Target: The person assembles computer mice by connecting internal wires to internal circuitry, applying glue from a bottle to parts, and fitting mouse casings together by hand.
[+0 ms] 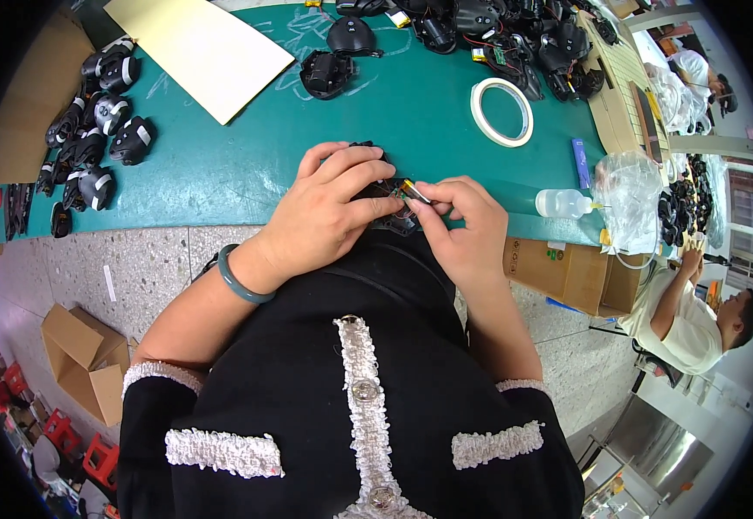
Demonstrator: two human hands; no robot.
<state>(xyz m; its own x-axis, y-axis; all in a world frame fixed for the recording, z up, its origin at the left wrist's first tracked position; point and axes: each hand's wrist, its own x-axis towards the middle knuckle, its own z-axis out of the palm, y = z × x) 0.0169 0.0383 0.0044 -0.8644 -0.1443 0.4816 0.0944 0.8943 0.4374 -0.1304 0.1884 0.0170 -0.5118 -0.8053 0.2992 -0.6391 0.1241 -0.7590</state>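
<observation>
At the near edge of the green table, my left hand is closed over a black plastic housing. Its fingers lie across the top and cover much of the part. A bit of green circuit board and thin wires show inside the housing. My right hand pinches a small silver battery pack with a yellow end between thumb and fingers. The pack is tilted over the housing, close to my left index fingertip; whether it touches the board I cannot tell.
Black device shells lie at left, and more parts are heaped at back right. A tape roll, a squeeze bottle, a blue box and a plastic bag lie right. Cream card lies back left. Another person sits far right.
</observation>
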